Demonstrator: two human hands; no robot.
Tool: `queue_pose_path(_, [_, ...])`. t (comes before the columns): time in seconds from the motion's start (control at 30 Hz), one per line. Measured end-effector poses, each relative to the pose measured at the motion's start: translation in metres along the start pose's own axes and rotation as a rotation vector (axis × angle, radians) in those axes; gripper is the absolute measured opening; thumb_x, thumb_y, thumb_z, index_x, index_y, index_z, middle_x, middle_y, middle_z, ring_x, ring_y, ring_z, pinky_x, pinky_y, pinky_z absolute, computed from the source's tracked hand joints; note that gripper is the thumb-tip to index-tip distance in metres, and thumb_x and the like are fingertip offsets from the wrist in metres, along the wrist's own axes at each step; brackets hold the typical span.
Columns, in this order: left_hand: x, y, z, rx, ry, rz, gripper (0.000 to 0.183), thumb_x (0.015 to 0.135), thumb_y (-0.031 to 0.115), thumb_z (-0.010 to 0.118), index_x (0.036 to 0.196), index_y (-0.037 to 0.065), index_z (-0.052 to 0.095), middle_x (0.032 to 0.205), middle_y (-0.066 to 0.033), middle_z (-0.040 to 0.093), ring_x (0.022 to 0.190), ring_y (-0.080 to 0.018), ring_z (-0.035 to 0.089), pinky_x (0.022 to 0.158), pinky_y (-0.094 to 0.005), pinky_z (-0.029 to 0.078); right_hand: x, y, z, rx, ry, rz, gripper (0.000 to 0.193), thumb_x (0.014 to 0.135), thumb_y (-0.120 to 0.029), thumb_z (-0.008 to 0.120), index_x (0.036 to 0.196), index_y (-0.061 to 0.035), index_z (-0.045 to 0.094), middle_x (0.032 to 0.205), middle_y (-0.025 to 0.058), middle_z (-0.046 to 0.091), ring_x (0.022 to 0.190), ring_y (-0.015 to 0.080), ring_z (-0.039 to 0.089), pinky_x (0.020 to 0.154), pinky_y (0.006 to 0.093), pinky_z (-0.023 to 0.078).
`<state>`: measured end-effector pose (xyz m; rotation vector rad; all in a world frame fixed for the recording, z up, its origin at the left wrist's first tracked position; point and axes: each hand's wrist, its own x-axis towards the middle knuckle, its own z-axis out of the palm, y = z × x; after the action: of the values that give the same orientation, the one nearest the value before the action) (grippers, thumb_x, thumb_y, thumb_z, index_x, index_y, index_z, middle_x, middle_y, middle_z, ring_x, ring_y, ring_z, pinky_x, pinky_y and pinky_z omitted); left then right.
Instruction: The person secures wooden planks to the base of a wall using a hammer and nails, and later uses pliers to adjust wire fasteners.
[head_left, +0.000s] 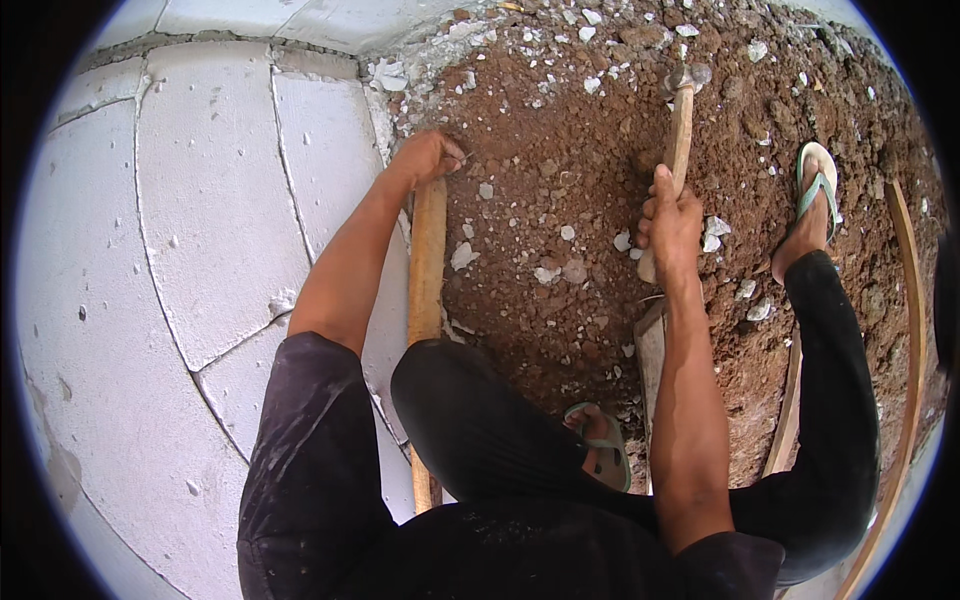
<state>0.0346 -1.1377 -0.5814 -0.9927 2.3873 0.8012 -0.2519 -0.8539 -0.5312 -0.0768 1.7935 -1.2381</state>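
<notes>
My right hand (672,222) is wrapped round the wooden handle of a hammer (681,130). The hammer's metal head points away from me, over the soil. My left hand (428,157) is closed at the far end of a wooden batten (428,262), with thumb and fingertips pinched together. A thin, nail-like sliver (468,156) sticks out at those fingertips, too small to make out fully. The batten lies lengthwise along the foot of the block wall, and my left knee hides part of it.
A wall of pale blocks (215,200) with open joints rises on the left. Loose brown soil (540,200) strewn with white chips covers the ground. Another board (650,370) lies beside my right forearm. A long curved-looking strip of wood (908,330) is at the far right. My sandalled feet stand on the soil.
</notes>
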Motion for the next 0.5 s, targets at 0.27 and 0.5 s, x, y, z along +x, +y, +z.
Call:
queue_pose_path(0.27, [-0.004,-0.008,0.011,0.087,0.032,0.120,0.018,0.088,0.019,0.076,0.104,0.015,0.080,0.103,-0.0143,0.075,0.097,-0.0364,0.069,0.088,-0.0429,0.055,-0.067,0.028,0.065,0.054,0.158,-0.216,0.024,0.105,-0.025,0.053,0.097,-0.0027,0.053,0.068,0.0025,0.053,0.053,0.0096,0.053,0.045,0.0285,0.044])
queue_pose_path(0.5, [-0.009,0.009,-0.001,0.076,0.019,0.046,0.019,0.088,0.013,0.074,0.106,0.012,0.079,0.106,-0.0121,0.075,0.101,-0.0333,0.071,0.089,-0.0393,0.055,-0.088,0.040,0.069,0.153,0.070,-0.121,0.020,0.108,-0.025,0.050,0.109,-0.0056,0.045,0.077,0.0041,0.052,0.050,0.0110,0.053,0.042,0.0279,0.044])
